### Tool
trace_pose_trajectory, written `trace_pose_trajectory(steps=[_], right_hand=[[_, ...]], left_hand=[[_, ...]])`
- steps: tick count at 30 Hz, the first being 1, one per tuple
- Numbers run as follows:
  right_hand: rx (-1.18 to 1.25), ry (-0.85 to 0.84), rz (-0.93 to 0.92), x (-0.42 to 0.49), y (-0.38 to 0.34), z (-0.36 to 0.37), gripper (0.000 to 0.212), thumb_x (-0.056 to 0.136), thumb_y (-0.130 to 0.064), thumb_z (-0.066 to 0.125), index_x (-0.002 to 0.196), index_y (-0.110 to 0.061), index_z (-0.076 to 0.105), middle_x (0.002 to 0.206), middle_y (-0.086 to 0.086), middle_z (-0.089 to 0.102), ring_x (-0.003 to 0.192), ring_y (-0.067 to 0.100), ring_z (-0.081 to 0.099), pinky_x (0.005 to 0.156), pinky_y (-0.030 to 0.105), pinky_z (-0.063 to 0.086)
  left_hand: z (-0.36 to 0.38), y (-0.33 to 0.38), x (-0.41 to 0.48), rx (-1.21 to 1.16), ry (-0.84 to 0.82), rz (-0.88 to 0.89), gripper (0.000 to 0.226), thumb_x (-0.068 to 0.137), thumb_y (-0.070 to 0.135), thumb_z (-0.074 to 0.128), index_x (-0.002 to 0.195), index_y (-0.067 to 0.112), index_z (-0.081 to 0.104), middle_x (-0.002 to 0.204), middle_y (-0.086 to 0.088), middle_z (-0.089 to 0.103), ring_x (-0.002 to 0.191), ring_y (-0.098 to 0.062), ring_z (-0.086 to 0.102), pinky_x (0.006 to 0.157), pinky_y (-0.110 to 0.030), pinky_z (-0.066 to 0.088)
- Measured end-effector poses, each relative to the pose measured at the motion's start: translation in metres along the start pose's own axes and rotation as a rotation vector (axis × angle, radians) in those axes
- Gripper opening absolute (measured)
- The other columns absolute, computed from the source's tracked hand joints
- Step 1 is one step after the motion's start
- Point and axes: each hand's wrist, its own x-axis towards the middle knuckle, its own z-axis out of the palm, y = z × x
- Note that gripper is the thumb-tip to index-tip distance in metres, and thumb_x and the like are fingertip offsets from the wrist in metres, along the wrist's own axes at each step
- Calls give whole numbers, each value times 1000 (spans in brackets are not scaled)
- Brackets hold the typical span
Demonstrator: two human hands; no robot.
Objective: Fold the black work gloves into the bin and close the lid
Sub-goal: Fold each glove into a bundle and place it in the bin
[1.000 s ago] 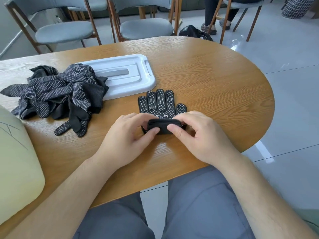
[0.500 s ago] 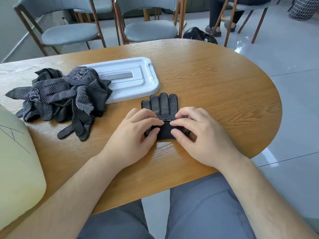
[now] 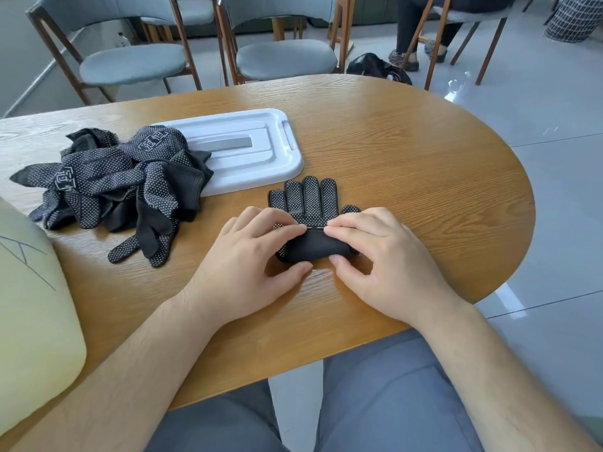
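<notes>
My left hand (image 3: 248,265) and right hand (image 3: 385,262) sit side by side, fingertips nearly meeting, both clamped on the same glove (image 3: 306,200). The fingers of each hand curl over the top of its rolled cuff end, and my thumbs press against the near edge at six o'clock. The glove lies flat on the table (image 3: 408,164), dotted side up, with its own fingers pointing to twelve o'clock beyond my knuckles. I judge the step in hand to be the folding of this one glove, with the wrist end rolled up onto the palm and the finger part not yet taken in. The next move calls for both hands to work evenly, carrying the roll toward twelve o'clock over those fingers, with enough pressure that the knit does not spring open or skew to one side. At about ten o'clock, well apart from my hands, is the pile of gloves (image 3: 120,184), tangled and unfolded, so most of the job seems to be ahead. The white lid (image 3: 241,148) lies flat on the table at eleven o'clock, its left end under the pile. At eight o'clock, at the picture's edge, is what I take to be the bin (image 3: 29,321), pale and only partly in view. Chairs (image 3: 130,63) stand past the far side of the table.
</notes>
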Motion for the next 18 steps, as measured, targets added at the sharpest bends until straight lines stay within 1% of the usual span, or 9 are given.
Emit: trace_pose_trajectory(steps=[5,7,9,11,13,15,16,17,18], right_hand=[[68,17,-11,0,3,0,34,94,-37,61,121,-21,74,118,-14,69,114,14,57,92,42,53],[152,3,20,-2,2,-5,31,94,-38,62,120,-25,73,107,-20,66,109,7,56,88,36,53],[258,-32,109,-4,0,-12,32,94,-42,63,125,-37,67,105,-21,59,104,3,59,83,26,51],[302,-75,171,-1,-1,-15,36,93,-47,63,128,-47,57,110,-16,60,108,0,60,81,22,48],[288,-103,190,6,-1,-16,34,94,-48,61,126,-50,53,110,-15,59,107,1,60,79,22,48],[255,-100,171,14,0,-14,27,96,-45,59,123,-47,56,108,-22,56,101,0,56,80,23,49],[228,-83,151,17,1,-12,24,97,-43,59,121,-42,60,109,-24,55,102,0,52,83,24,48],[185,-57,129,18,3,-9,23,98,-42,59,119,-36,64,111,-24,53,104,3,49,85,28,49],[133,-28,111,20,6,-5,22,98,-41,59,115,-32,68,116,-19,53,107,7,46,86,33,49]], left_hand=[[0,-2,0,-23,20,5,39,91,47,62,121,25,71,112,10,59,102,-19,54,90,-40,47],[-1,-2,1,-107,45,3,30,92,43,63,114,26,74,103,14,63,97,-17,55,88,-40,47],[-4,-1,1,-200,56,-22,27,91,44,64,110,26,73,94,20,62,92,-14,55,85,-42,48],[-5,0,3,-270,54,-67,30,91,46,63,115,30,67,87,23,58,86,-10,54,83,-40,48],[-5,1,6,-319,71,-111,32,91,44,63,122,34,60,84,18,56,82,-9,53,81,-30,46],[-3,1,10,-331,96,-133,32,93,38,65,123,34,57,89,18,55,85,-8,52,82,-23,43],[-2,1,12,-319,106,-134,30,93,33,67,122,31,59,95,19,55,90,-6,52,86,-23,43],[0,-1,14,-292,117,-132,28,94,29,68,121,28,62,102,16,55,96,-8,52,91,-26,43],[2,-3,16,-248,132,-125,24,95,27,68,119,25,66,109,11,56,102,-13,52,96,-31,44]])
